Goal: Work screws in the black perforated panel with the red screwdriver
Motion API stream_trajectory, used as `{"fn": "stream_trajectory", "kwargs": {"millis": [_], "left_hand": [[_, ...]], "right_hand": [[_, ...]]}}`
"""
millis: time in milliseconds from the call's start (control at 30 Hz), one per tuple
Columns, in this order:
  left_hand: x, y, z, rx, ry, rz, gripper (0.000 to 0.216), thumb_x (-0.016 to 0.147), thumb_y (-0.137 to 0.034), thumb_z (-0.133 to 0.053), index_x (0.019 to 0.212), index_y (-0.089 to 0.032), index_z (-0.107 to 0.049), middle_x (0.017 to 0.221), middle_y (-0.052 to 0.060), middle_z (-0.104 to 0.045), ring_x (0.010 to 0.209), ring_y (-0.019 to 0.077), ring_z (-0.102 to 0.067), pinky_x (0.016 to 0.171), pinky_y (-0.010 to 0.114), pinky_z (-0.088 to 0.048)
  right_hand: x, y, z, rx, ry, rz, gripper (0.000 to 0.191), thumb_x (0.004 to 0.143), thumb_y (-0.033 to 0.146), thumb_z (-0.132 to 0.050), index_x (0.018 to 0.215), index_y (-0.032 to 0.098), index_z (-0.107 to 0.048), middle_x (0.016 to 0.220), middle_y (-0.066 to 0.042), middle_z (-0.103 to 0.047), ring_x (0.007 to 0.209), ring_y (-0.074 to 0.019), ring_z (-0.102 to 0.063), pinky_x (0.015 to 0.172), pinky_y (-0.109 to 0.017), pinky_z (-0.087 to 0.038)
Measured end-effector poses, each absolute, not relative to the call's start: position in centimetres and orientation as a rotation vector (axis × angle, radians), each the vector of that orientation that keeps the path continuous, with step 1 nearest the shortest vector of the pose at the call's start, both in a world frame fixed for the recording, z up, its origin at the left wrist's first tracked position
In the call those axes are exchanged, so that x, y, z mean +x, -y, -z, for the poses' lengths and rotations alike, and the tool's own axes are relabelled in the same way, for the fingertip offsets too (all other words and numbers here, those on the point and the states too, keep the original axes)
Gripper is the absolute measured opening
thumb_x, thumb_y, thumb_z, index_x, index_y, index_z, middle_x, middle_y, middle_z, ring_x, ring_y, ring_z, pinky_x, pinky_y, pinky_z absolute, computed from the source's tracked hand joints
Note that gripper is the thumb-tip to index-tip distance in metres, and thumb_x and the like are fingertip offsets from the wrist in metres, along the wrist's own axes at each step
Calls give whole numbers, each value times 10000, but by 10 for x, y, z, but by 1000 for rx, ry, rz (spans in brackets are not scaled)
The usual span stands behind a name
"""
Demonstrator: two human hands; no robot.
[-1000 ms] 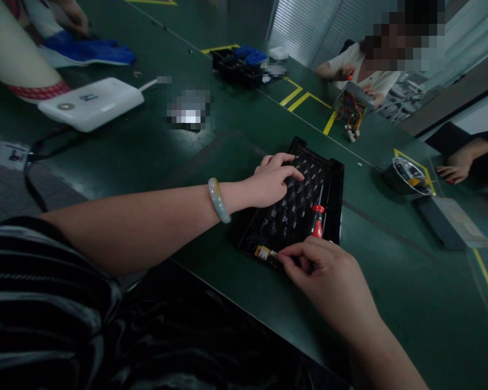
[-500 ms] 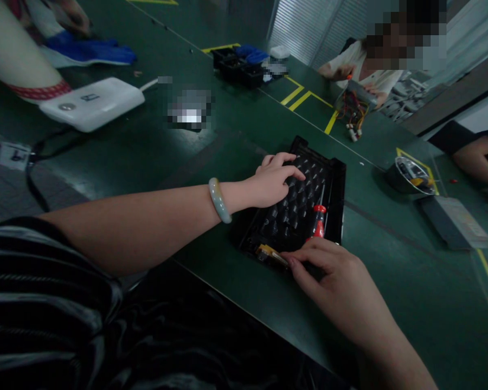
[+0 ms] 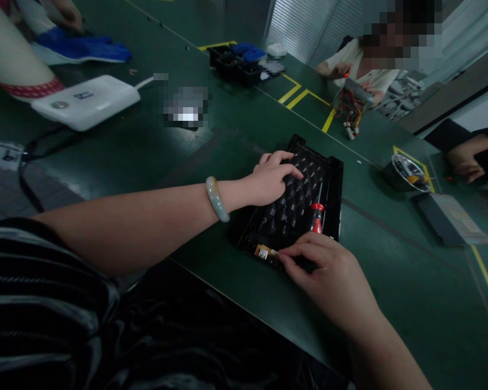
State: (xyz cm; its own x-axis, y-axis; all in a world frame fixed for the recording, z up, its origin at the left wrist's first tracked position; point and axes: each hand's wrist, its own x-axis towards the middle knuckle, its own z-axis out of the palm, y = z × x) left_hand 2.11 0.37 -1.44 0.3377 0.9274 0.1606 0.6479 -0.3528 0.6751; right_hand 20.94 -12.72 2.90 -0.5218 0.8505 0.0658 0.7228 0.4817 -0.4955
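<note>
A black plastic panel [image 3: 295, 197] with a diamond-textured surface and raised edges lies on the green table. My left hand [image 3: 273, 176] rests on its left side, fingers spread, a bracelet [image 3: 217, 199] on the wrist. At the panel's near edge, my right hand [image 3: 329, 265] pinches the end of a small yellow circuit board [image 3: 264, 252] that carries a metal connector. A red and black screwdriver [image 3: 317, 216] lies on the panel just beyond my right hand, its shaft pointing away. My right fingers partly cover the board and the screwdriver's handle end.
A white power bank-like box [image 3: 89, 103] with a cable is on the left, near blue gloves [image 3: 85, 49]. Black bins [image 3: 236, 65] stand at the back. To the right are a metal bowl [image 3: 406, 173] of parts and a grey plate [image 3: 447, 219]. Co-workers sit across the table.
The small board has turned in my right fingers, so its metal connector now faces up more, and it sits flatter at the panel's edge. My left hand stays on the panel.
</note>
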Motion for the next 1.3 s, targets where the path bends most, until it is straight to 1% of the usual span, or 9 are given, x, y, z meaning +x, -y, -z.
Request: {"fn": "stream_trajectory", "kwargs": {"millis": [267, 500, 667, 867, 1067, 1300], "left_hand": [[22, -2, 13, 2110, -1383, -735, 550, 812, -60, -464, 1267, -285, -677, 1600, 18, -322, 1499, 307, -257, 1241, 567, -271], [22, -3, 15, 2106, -1373, -753, 555, 802, -58, -472, 1260, -296, -676, 1593, -3, -330, 1493, 304, -254, 1243, 572, -264], [22, -2, 14, 2104, -1386, -735, 564, 812, -59, -465, 1277, -298, -676, 1596, 19, -314, 1502, 312, -245, 1247, 567, -259], [21, -1, 12, 2108, -1379, -723, 556, 812, -73, -459, 1279, -289, -671, 1601, 22, -305, 1506, 308, -238, 1254, 559, -251], [21, -3, 15, 2124, -1365, -747, 543, 816, -68, -471, 1270, -289, -671, 1591, 14, -326, 1498, 309, -249, 1239, 584, -269], [22, -2, 14, 2110, -1379, -740, 536, 827, -59, -485, 1274, -285, -679, 1590, 22, -323, 1492, 322, -256, 1244, 571, -263]], "right_hand": [[213, 128, -29, -1290, 2524, -460, 68, 922, 196, -709, 887, 233, -754, 866, 5, -664, 786, -157, -601, 757, -337, -468], [214, 124, -30, -1236, 2494, -562, 99, 950, 191, -673, 938, 237, -760, 927, -7, -681, 828, -150, -621, 784, -319, -488], [214, 122, -29, -1221, 2520, -646, 113, 954, 169, -662, 947, 231, -756, 941, -4, -672, 843, -135, -623, 779, -295, -496], [213, 124, -31, -1236, 2503, -589, 99, 944, 171, -667, 926, 224, -749, 918, -2, -661, 829, -138, -616, 766, -298, -490], [213, 126, -31, -1279, 2434, -659, 101, 935, 163, -682, 923, 234, -752, 902, 17, -660, 816, -114, -623, 734, -266, -491], [207, 125, -28, -1302, 2438, -613, 89, 917, 146, -694, 888, 217, -738, 877, 14, -654, 807, -128, -618, 740, -279, -482]]}}
